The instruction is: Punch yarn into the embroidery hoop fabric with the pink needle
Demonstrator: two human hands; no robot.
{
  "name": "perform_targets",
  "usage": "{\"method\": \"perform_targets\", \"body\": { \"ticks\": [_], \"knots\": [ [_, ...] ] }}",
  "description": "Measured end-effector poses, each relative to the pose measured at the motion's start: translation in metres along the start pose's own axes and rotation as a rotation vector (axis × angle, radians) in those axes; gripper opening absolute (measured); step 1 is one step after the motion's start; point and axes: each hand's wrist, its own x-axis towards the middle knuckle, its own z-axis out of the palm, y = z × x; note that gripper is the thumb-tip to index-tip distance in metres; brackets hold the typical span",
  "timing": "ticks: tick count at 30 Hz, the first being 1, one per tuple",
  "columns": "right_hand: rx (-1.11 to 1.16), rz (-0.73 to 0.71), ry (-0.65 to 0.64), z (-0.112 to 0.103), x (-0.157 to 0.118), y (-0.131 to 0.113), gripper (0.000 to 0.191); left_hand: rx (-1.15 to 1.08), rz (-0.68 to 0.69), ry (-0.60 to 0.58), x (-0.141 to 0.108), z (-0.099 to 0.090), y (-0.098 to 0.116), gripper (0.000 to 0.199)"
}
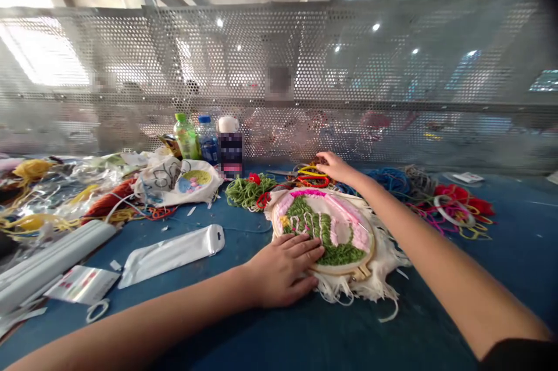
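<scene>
An embroidery hoop (pixel 368 254) with white frayed cloth lies on the blue table, its design worked in green, pink and white yarn. My left hand (pixel 285 269) rests flat on the hoop's lower left part, fingers stretched over the green yarn. My right hand (pixel 335 166) reaches past the hoop's far edge to the yellow-handled scissors (pixel 310 171) and red yarn (pixel 314 181). Its fingers are partly bent at the scissors' handle, and whether they grip anything is unclear. A bundle of green yarn (pixel 248 192) lies left of the scissors.
Bottles (pixel 208 141) stand at the back before a perforated metal screen (pixel 261 39). A second embroidered cloth (pixel 152 182), a white pouch (pixel 170 254) and a grey bar (pixel 56 260) lie left. Tangled yarn (pixel 457 202) and a white ring (pixel 437 203) lie right.
</scene>
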Motion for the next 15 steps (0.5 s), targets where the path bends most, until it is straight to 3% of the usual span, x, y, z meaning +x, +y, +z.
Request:
{"method": "perform_targets", "body": {
  "ticks": [5, 9, 12, 15],
  "knots": [
    [0.142, 0.020, -0.132, -0.030, -0.068, 0.017, 0.028, 0.020, 0.004, -0.011, 0.002, -0.003, 0.000, 0.061],
    [0.215, 0.101, -0.167, -0.021, -0.124, 0.014, 0.026, 0.039, 0.015, -0.006, 0.004, -0.004, 0.000, 0.059],
    [0.343, 0.168, -0.119, -0.011, -0.136, 0.010, 0.017, 0.051, 0.020, 0.002, 0.003, -0.005, 0.000, 0.056],
    [0.566, 0.222, -0.125, -0.014, -0.135, 0.008, 0.019, 0.089, 0.036, 0.074, 0.001, -0.010, -0.001, 0.046]
  ]
}}
